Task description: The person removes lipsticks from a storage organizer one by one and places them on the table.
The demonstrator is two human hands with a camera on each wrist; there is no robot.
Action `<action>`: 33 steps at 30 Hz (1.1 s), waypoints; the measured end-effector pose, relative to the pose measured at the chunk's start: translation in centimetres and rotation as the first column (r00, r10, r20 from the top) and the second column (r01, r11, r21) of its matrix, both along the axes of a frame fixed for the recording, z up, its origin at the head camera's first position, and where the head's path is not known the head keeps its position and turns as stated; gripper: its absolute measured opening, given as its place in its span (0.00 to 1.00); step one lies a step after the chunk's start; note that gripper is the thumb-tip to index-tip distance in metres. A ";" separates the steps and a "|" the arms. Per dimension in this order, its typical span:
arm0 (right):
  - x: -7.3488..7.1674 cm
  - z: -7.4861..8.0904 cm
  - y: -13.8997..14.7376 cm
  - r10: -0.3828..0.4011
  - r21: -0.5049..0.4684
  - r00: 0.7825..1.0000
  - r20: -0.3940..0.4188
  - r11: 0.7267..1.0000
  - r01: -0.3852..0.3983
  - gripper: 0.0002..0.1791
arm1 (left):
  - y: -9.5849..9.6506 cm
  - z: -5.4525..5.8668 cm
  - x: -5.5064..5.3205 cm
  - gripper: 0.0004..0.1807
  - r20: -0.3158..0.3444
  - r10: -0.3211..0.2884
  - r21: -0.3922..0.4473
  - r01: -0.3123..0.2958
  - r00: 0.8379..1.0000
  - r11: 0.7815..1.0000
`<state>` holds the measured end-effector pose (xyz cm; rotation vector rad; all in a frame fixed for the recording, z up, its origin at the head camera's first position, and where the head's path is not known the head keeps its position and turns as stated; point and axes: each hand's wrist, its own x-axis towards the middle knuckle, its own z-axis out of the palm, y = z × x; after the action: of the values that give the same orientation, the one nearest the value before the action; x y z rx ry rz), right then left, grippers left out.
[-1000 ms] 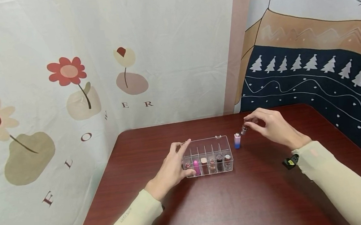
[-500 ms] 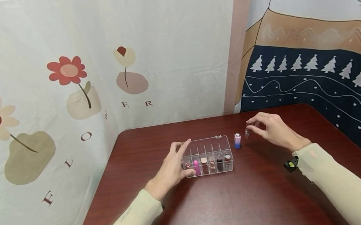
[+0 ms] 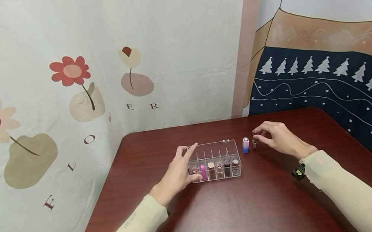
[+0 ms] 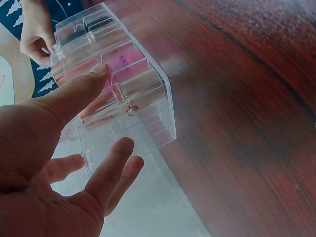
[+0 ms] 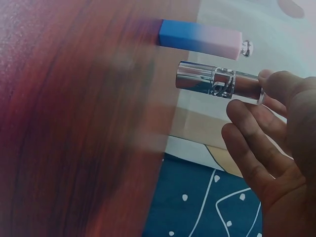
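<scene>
The right hand (image 3: 282, 140) is pinching the top end of a clear-and-silver lipstick (image 5: 202, 79), its lower fingers hanging loosely curved. The lipstick is standing roughly upright just beside a pink-and-blue tube (image 5: 202, 38), apart from it; whether its base is touching the desk (image 3: 215, 210), I cannot tell. The left hand (image 3: 176, 174) is spanning the left end of a clear box (image 4: 171, 103), thumb lying against the front and fingers spread, steadying rather than clenching. Inside, a row of tubes is standing along the front compartments, a pink tube (image 3: 203, 172) among them. Beyond the desk, printed cloth (image 3: 184, 64) is hanging.

The narrow lipstick could topple if the fingers let go while it is leaning, and a sideways drift could knock over its neighbour, since the gap is small. A heavier left thumb could slide the box.

The right wrist view is showing the lipstick's patterned silver band, too small to read from the head. The left wrist view is revealing dark lettering on the pink tube, while only the head view is setting out the whole row beside both standing pieces.
</scene>
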<state>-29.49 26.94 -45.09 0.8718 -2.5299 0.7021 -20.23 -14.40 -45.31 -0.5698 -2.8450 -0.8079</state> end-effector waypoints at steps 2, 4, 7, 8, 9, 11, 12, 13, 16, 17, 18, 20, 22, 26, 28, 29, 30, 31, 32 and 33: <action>0.0 -0.1 -0.1 0.009 -0.001 1.000 0.006 1.000 -0.009 0.13 | 0.0 0.0 0.0 0.64 0.000 -0.001 -0.001 0.001 1.000 1.000; 0.0 -0.2 -0.1 0.019 -0.003 1.000 0.012 1.000 -0.019 0.12 | 0.1 0.1 0.0 0.64 -0.003 -0.003 0.000 0.003 1.000 1.000; 0.0 -0.4 -0.2 0.026 0.000 0.999 0.025 1.000 -0.026 0.12 | 0.1 0.1 0.0 0.64 0.000 -0.007 0.006 0.007 1.000 1.000; 0.0 -0.5 -0.2 0.026 0.002 0.999 0.030 1.000 -0.026 0.12 | 0.1 0.2 0.0 0.64 0.000 -0.006 0.007 0.006 1.000 1.000; 0.0 -0.6 -0.2 0.024 0.005 0.999 0.035 1.000 -0.024 0.12 | 0.1 0.2 0.0 0.64 0.001 -0.006 0.008 0.006 1.000 1.000; 0.0 -0.7 -0.2 0.023 0.009 0.999 0.046 1.000 -0.023 0.12 | 0.1 0.2 0.0 0.64 0.001 -0.006 0.008 0.006 1.000 1.000; 0.0 -0.8 -0.2 0.021 0.011 0.999 0.050 1.000 -0.022 0.12 | 0.1 0.2 0.0 0.64 0.000 -0.006 0.007 0.006 1.000 1.000; 0.0 -0.9 -0.3 0.020 0.013 0.998 0.052 1.000 -0.021 0.12 | 0.1 0.2 0.0 0.64 0.000 -0.006 0.006 0.006 1.000 1.000; 0.0 -1.0 -0.3 0.011 0.022 0.998 0.059 1.000 -0.012 0.12 | 0.1 0.2 0.0 0.64 0.001 -0.006 0.003 0.006 1.000 1.000; 0.0 -1.1 -0.3 0.008 0.026 0.998 0.063 1.000 -0.009 0.12 | 0.1 0.2 0.0 0.64 0.001 -0.005 0.002 0.005 1.000 1.000; 0.0 -1.1 -0.3 0.005 0.029 0.998 0.068 1.000 -0.007 0.13 | 0.1 0.2 0.0 0.64 0.003 -0.005 0.002 0.005 1.000 1.000; 0.0 -1.1 -0.4 0.002 0.036 0.997 0.077 0.999 -0.005 0.13 | 0.2 0.2 0.0 0.64 0.005 -0.004 0.002 0.004 1.000 1.000; 0.0 -1.2 -0.4 0.002 0.040 0.996 0.089 0.999 -0.006 0.13 | 0.2 0.3 0.1 0.64 0.005 -0.003 0.001 0.003 1.000 1.000; 0.0 -1.2 -0.4 0.003 0.038 0.995 0.101 0.999 -0.007 0.14 | 0.1 0.3 0.1 0.64 0.000 -0.003 -0.002 0.003 1.000 1.000; 0.0 -1.3 -0.4 0.004 0.035 0.995 0.099 0.999 -0.007 0.14 | 0.1 0.3 0.1 0.64 -0.002 -0.002 -0.003 0.002 1.000 1.000; 0.0 -1.3 -0.4 0.005 0.035 0.995 0.097 0.999 -0.008 0.14 | 0.1 0.3 0.1 0.64 -0.003 -0.002 -0.003 0.002 1.000 1.000; 0.0 -1.3 -0.4 0.006 0.034 0.995 0.095 0.999 -0.009 0.14 | 0.1 0.3 0.1 0.64 -0.003 -0.001 -0.004 0.001 1.000 1.000; -0.1 -1.4 -0.4 0.006 0.034 0.996 0.093 0.999 -0.009 0.14 | 0.1 0.3 0.1 0.64 -0.003 -0.001 -0.003 0.001 1.000 1.000; -0.1 -1.4 -0.4 0.006 0.033 0.996 0.092 0.999 -0.009 0.14 | 0.1 0.2 0.1 0.64 -0.002 0.000 -0.001 0.000 1.000 1.000; -0.1 -1.4 -0.4 0.006 0.034 0.996 0.092 0.999 -0.009 0.14 | 0.1 0.2 0.1 0.64 -0.002 0.001 0.000 -0.001 1.000 1.000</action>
<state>-29.57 26.52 -46.52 0.8798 -2.6280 0.7191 -20.11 -14.30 -45.09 -0.5694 -2.8434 -0.8065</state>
